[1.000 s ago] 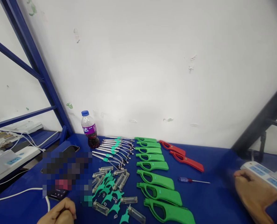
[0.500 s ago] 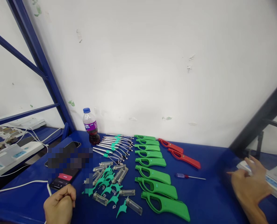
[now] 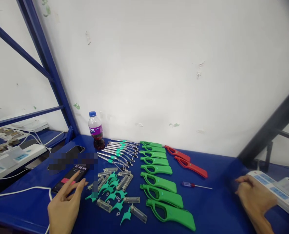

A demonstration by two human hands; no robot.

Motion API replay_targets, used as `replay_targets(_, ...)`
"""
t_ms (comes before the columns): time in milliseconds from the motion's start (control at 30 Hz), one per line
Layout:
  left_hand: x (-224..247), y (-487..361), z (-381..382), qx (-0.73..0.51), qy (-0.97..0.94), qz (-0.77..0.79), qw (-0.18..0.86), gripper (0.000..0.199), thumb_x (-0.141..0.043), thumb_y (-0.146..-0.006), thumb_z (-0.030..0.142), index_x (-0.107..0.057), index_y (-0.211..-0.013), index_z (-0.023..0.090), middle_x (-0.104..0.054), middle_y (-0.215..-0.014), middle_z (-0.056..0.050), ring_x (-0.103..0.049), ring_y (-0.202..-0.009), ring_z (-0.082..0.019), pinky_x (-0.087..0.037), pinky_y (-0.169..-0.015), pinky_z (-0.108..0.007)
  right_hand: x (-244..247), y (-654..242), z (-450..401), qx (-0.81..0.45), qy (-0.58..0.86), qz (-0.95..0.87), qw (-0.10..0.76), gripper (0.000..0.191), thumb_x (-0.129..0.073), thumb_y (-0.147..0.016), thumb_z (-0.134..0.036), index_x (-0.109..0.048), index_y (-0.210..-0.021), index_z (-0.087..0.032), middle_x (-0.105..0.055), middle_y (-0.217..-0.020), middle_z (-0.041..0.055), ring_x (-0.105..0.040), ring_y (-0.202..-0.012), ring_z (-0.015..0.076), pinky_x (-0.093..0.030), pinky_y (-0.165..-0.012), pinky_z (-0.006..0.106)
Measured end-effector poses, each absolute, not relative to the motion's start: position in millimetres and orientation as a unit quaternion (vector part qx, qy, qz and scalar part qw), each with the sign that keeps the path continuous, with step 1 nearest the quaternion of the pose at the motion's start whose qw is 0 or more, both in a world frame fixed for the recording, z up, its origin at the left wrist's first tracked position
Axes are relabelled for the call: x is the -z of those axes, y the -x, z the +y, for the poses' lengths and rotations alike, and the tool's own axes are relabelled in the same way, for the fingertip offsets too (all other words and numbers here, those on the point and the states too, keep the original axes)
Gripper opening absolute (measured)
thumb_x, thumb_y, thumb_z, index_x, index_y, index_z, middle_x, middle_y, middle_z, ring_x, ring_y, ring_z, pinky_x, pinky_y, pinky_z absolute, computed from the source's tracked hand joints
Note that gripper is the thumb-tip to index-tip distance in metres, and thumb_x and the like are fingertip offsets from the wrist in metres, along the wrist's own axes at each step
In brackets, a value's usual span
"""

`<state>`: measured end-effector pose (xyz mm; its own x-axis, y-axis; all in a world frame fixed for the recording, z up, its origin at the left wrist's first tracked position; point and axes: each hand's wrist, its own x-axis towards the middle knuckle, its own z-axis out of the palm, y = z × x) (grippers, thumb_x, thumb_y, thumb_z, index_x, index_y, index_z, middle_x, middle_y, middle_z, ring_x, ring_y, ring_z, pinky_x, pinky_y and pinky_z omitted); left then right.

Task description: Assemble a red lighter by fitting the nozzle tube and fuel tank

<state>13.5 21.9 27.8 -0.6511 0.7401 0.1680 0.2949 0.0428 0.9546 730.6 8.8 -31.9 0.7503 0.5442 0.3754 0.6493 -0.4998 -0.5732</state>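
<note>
My left hand (image 3: 65,203) reaches over a phone (image 3: 79,174) with a timer and a pink button on its screen. Its fingers are stretched out and apart, the tips over the screen; whether they touch the glass I cannot tell. At the far right, my right hand (image 3: 256,198) is loosely curled beside a white power strip (image 3: 268,185), with nothing visible in it. Between the hands lie teal trigger pieces (image 3: 117,205), clear lighter fuel tanks (image 3: 138,213), metal rods with wires (image 3: 112,151), green lighter casings (image 3: 164,195) and two red casings (image 3: 193,167).
A screwdriver (image 3: 189,184) lies right of the green casings. A drink bottle (image 3: 95,130) stands at the back by the wall. A second phone (image 3: 73,152) and a white cable (image 3: 24,189) are on the left, beside a blue metal frame (image 3: 58,94).
My left hand has opened from a curled shape and stretched its fingers over the phone. My right hand has curled its fingers in. The view has shifted slightly.
</note>
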Motion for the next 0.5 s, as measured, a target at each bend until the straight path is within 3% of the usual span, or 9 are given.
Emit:
replay_targets(67, -35, -17, 19, -0.571, -0.354, 0.721, 0.172, 0.062, -0.079, -0.088, 0.057, -0.080, -0.142, 0.028, -0.087, -0.100, -0.002, -0.070, -0.068, -0.016, -0.056, -0.060, -0.027, 25, -727, 10, 0.050, 0.879, -0.321, 0.349, 0.029, -0.076, -0.114, -0.049, -0.078, -0.127, -0.023, -0.080, -0.120, 0.0051, -0.078, -0.102, 0.0217, -0.069, -0.095, 0.042)
replay_targets(200, -42, -19, 12, -0.540, -0.329, 0.754, 0.178, 0.059, -0.064, -0.083, 0.040, -0.085, -0.137, 0.032, -0.074, -0.062, 0.005, -0.041, -0.036, -0.015, -0.035, -0.037, -0.027, 16, -724, 13, 0.033, 0.887, -0.308, 0.342, 0.023, -0.077, -0.114, -0.048, -0.079, -0.124, -0.026, -0.081, -0.118, 0.0044, -0.079, -0.101, 0.0214, -0.069, -0.091, 0.039)
replay_targets(267, -40, -20, 10, -0.552, -0.321, 0.746, 0.188, 0.054, -0.060, -0.088, 0.031, -0.085, -0.136, 0.031, -0.081, -0.074, 0.004, -0.050, -0.038, -0.014, -0.040, -0.039, -0.026, 15, -723, 14, 0.037, 0.886, -0.309, 0.344, 0.023, -0.076, -0.114, -0.047, -0.079, -0.123, -0.026, -0.081, -0.117, 0.0042, -0.079, -0.100, 0.0211, -0.069, -0.090, 0.039)
replay_targets(333, -33, -18, 10, -0.574, -0.319, 0.728, 0.197, 0.040, -0.060, -0.100, 0.026, -0.084, -0.133, 0.027, -0.088, -0.103, 0.000, -0.068, -0.054, -0.012, -0.055, -0.053, -0.025, 16, -723, 16, 0.046, 0.885, -0.308, 0.347, 0.022, -0.076, -0.114, -0.047, -0.079, -0.121, -0.027, -0.081, -0.116, 0.0040, -0.078, -0.100, 0.0211, -0.069, -0.090, 0.038)
replay_targets(400, -23, -14, 9, -0.591, -0.326, 0.706, 0.217, 0.024, -0.066, -0.112, 0.034, -0.081, -0.124, 0.020, -0.086, -0.111, -0.002, -0.074, -0.067, -0.011, -0.063, -0.065, -0.026, 17, -724, 17, 0.060, 0.881, -0.310, 0.352, 0.020, -0.076, -0.114, -0.047, -0.079, -0.119, -0.028, -0.081, -0.115, 0.0038, -0.078, -0.100, 0.0211, -0.069, -0.090, 0.037)
replay_targets(500, -2, -5, 7, -0.604, -0.344, 0.673, 0.253, 0.039, -0.074, -0.113, 0.053, -0.072, -0.097, 0.017, -0.066, -0.073, 0.007, -0.053, -0.050, -0.007, -0.047, -0.048, -0.020, 20, -722, 19, 0.095, 0.866, -0.322, 0.370, 0.021, -0.077, -0.113, -0.047, -0.079, -0.121, -0.027, -0.081, -0.117, 0.0044, -0.079, -0.100, 0.0212, -0.069, -0.090, 0.038)
